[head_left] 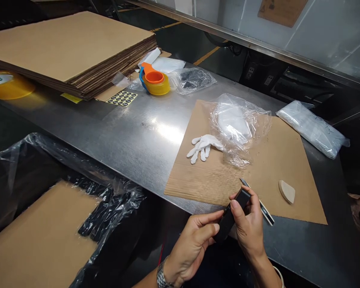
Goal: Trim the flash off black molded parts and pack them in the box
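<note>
A black, oblong, box-like piece [232, 215] is held between both my hands, just over the table's near edge. My left hand [192, 244] pinches its lower end with thumb and fingers. Around the upper end, my right hand [250, 226] has its thumb on the top face and its fingers behind. Just beyond my right hand, a slim craft knife [266, 214] lies partly hidden on a cardboard sheet [195, 182]. Farther right on that sheet is a beige wedge-shaped block [287, 191]. A white glove [204, 147] rests beside a clear plastic bag [240, 124] with something white inside.
A tall cardboard stack [75, 44] fills the back left of the metal table [120, 140]. Near it are a tape dispenser [154, 82], a sticker sheet [122, 98] and a yellow tape roll [10, 86]. A plastic-wrapped pack [313, 128] lies right. A plastic-lined container [114, 208] stands lower left.
</note>
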Available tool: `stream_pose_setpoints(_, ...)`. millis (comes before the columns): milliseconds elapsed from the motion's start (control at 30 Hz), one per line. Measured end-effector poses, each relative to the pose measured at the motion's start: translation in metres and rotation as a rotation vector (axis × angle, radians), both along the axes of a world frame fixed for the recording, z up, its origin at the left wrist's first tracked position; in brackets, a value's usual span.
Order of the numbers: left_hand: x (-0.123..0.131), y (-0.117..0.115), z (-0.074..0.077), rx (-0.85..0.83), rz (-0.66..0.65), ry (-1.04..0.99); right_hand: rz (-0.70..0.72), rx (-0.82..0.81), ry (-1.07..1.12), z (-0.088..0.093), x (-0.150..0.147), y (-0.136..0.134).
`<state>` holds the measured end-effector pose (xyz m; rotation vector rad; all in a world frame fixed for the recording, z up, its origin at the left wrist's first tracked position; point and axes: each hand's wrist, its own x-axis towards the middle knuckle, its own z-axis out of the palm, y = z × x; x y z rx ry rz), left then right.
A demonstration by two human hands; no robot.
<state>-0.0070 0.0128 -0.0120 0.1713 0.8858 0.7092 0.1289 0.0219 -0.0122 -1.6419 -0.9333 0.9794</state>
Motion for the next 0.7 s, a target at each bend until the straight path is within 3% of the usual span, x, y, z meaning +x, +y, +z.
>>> stream_pose_setpoints(233,0.003,0.002,0.003,0.013,0.000,-0.025,0.046,-0.003,-0.081,-0.009,0.001,0.001)
stream_pose_setpoints(333,-0.001,0.006,0.004,0.005,0.016,0.033,0.135,-0.067,-0.382,-0.014,0.010,0.014)
stream_pose_setpoints(433,-0.004,0.010,0.001,0.102,0.058,0.185,0.227,-0.160,-0.644,-0.014,0.020,0.040)
stream_pose_setpoints(700,-0.005,0.029,-0.024,0.352,0.189,0.453,0.393,-0.307,-1.105,0.008,0.012,0.100)
